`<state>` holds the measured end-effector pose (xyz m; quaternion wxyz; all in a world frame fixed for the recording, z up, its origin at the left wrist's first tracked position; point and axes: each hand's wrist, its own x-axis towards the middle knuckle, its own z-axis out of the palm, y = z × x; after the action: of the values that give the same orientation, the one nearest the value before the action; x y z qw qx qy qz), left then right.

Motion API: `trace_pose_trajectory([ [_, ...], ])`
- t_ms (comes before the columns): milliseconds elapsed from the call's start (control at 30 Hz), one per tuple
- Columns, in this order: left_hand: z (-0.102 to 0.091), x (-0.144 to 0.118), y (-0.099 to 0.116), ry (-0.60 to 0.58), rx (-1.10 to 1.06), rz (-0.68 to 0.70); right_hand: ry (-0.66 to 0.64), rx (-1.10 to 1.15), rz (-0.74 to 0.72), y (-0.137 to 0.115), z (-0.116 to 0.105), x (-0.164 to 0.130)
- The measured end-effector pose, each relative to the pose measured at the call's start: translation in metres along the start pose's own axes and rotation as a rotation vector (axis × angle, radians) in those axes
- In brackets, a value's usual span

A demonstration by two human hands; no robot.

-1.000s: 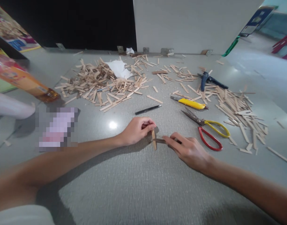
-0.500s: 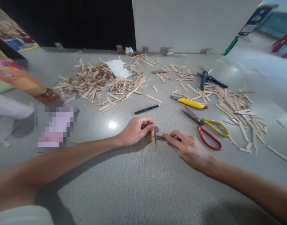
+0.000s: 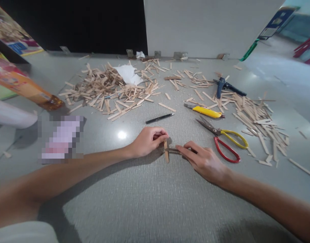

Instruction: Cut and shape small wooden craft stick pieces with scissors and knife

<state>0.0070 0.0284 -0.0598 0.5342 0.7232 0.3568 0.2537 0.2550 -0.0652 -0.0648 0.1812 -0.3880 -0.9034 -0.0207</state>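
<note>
My left hand [image 3: 147, 140] pinches the top end of a short wooden stick [image 3: 166, 154] that stands on the grey floor surface. My right hand [image 3: 202, 161] presses a second flat stick [image 3: 173, 151] sideways against the first, so the two form a cross. Both hands rest low on the floor, fingers closed on their sticks.
A black pen [image 3: 160, 118] lies just beyond my hands. Yellow-and-red scissors [image 3: 224, 141], a yellow utility knife [image 3: 204, 111] and a blue glue gun [image 3: 224, 85] lie to the right. Piles of wooden sticks [image 3: 106, 91] spread across the back, more sticks [image 3: 256, 119] at right. An orange bottle [image 3: 25, 87] lies at left.
</note>
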Motion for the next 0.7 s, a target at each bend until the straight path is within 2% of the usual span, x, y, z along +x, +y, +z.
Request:
trace_pose_trajectory([
  [233,0.0000,-0.0004,0.0006,-0.002,-0.009,0.000,0.022,-0.002,0.008,-0.0008,0.0000,0.0040],
  [533,0.0003,-0.0003,0.0011,0.005,-0.008,0.004,-0.019,0.010,0.033,-0.0007,0.0026,-0.0002],
  [700,0.0006,-0.0008,0.0002,0.025,-0.011,0.013,-0.013,0.056,0.004,0.0000,0.0001,0.0026],
])
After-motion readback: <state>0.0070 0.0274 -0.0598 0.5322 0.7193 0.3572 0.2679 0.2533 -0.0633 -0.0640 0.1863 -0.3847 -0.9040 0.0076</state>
